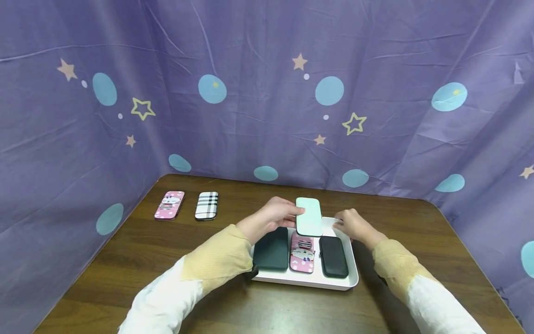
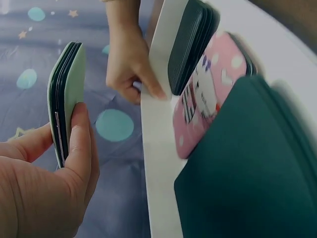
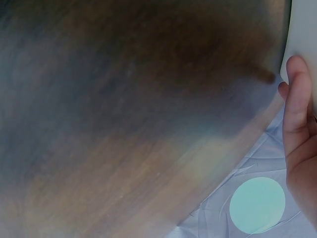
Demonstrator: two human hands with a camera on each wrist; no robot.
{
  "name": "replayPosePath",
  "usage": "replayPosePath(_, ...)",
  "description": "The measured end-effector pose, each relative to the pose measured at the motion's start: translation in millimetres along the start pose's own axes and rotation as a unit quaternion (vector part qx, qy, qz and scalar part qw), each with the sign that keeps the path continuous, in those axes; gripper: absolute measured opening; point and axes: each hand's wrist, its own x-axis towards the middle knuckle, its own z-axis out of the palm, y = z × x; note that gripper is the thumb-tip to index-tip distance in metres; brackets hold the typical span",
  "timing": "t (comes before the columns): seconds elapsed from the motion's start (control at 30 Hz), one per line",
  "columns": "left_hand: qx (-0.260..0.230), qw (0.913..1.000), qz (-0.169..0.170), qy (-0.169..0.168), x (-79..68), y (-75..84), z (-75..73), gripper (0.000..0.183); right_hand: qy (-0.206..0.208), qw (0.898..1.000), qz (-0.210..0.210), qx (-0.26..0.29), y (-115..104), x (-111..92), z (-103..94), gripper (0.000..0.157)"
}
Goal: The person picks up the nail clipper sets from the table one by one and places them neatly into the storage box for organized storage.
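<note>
My left hand point(image 1: 277, 212) pinches a mint-green flat case point(image 1: 309, 217) with dark edges, raised over the back of a white tray point(image 1: 306, 281). In the left wrist view, thumb and fingers press the two faces of the case point(image 2: 74, 79), whose side shows a thin metal strip. At the tray's back right corner, my right hand point(image 1: 354, 226) grips the rim, thumb inside and fingers outside. Within the tray lie a dark green case point(image 1: 271, 250), a pink case with a cartoon cat point(image 1: 302, 264) and a black ribbed case point(image 1: 333, 257).
Toward the back left of the brown wooden table point(image 1: 175, 264) lie another pink cartoon case point(image 1: 169, 205) and a plaid case point(image 1: 206, 206), side by side. A purple curtain point(image 1: 258, 139) with stars and dots hangs along the table's back and sides.
</note>
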Motion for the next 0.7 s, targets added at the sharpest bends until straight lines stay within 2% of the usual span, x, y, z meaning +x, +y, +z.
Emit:
replayPosePath(0.2,0.008,0.9999,-0.003,-0.015,-0.2,-5.6,14.9,0.031,0.005,1.0,0.006,-0.011,-2,1,0.2,0.009)
replayPosePath(0.37,0.0,0.9997,-0.008,-0.024,1.6,-10.2,25.1,0.034,0.016,0.999,-0.023,-0.018,0,0,1.0,0.001)
replayPosePath(0.47,-0.001,0.9997,-0.011,-0.024,3.3,-11.8,30.9,0.035,0.016,0.999,-0.033,-0.02,1,0,0.8,0.008)
replayPosePath(0.7,0.0,0.9995,-0.021,-0.022,7.9,-17.3,43.4,0.034,0.002,1.0,0.0,-0.003,1,0,-0.9,0.009)
